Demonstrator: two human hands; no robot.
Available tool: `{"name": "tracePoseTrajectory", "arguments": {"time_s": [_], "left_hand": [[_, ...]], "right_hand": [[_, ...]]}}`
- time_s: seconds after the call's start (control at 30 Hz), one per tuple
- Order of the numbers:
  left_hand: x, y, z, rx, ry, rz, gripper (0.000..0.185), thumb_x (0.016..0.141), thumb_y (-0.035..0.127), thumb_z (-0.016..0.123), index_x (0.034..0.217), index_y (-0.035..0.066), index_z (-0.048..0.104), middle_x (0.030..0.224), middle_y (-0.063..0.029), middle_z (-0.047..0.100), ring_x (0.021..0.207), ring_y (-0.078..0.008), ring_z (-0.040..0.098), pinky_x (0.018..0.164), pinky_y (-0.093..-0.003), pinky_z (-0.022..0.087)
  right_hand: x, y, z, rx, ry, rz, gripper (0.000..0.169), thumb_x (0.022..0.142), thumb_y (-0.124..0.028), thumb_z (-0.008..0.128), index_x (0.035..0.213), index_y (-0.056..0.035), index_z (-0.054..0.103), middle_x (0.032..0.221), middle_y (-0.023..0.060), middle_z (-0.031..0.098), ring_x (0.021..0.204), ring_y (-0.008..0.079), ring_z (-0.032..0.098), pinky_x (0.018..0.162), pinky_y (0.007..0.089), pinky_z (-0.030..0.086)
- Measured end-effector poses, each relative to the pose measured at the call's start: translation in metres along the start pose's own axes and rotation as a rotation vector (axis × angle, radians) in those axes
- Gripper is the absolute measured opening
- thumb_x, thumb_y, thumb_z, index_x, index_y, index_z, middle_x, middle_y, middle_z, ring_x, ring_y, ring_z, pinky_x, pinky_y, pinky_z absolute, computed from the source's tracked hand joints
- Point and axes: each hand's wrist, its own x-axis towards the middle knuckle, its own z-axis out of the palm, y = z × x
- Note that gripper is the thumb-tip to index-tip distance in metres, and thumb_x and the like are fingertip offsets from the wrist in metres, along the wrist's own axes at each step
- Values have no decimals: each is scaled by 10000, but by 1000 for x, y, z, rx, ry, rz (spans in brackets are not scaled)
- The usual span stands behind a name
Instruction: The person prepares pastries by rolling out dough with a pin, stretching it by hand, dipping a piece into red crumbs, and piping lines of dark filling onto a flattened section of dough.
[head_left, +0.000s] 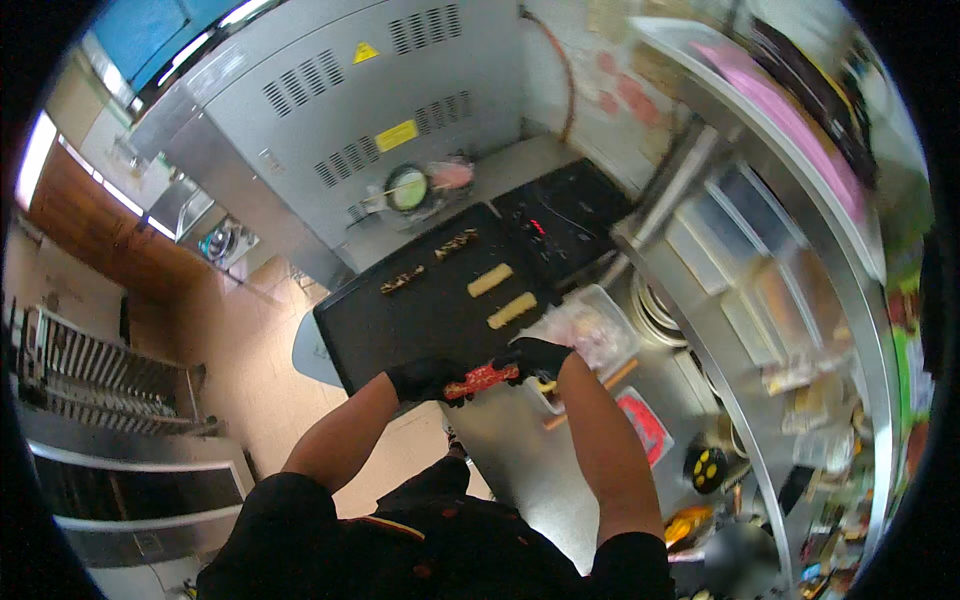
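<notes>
Between my two black-gloved hands is a food roll with a red coating (481, 380). My left hand (427, 380) holds one end and my right hand (537, 358) the other, over the near edge of a black baking tray (420, 330). On the tray lie two rolls with a dark, speckled coating, one of them the near speckled roll (403, 279), and two pale yellow rolls, one of them the near yellow roll (512, 310). A tray of bright red coating (646, 426) sits on the steel table, right of my right forearm.
A clear plastic tub with a plastic bag (592, 330) stands beside the baking tray. Beyond are a black induction cooktop (562, 214), a dark bowl with pale green contents (407, 189) and a grey metal cabinet (315, 127). Steel shelving (720, 360) with containers rises at the right.
</notes>
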Motion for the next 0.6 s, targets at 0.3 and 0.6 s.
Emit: {"name": "tracePoseTrajectory", "arguments": {"time_s": [0.3,0.6], "left_hand": [[33,-103,-148,184,359,-33,339,970,228,624,1221,9,683,1279,-160,669,1169,-280,611,1034,-397,462],[127,-185,-179,38,788,442,424,899,174,634,1306,56,643,1280,-233,619,1176,-398,582,1069,-450,454]], "right_hand": [[232,-10,-17,-582,-11,78,454,902,-363,724,1250,-72,697,1263,157,682,1108,279,642,966,422,517],[279,-16,-24,-1094,312,-473,487,830,-210,736,1291,-73,658,1301,208,641,1252,390,565,1111,454,431]]}}
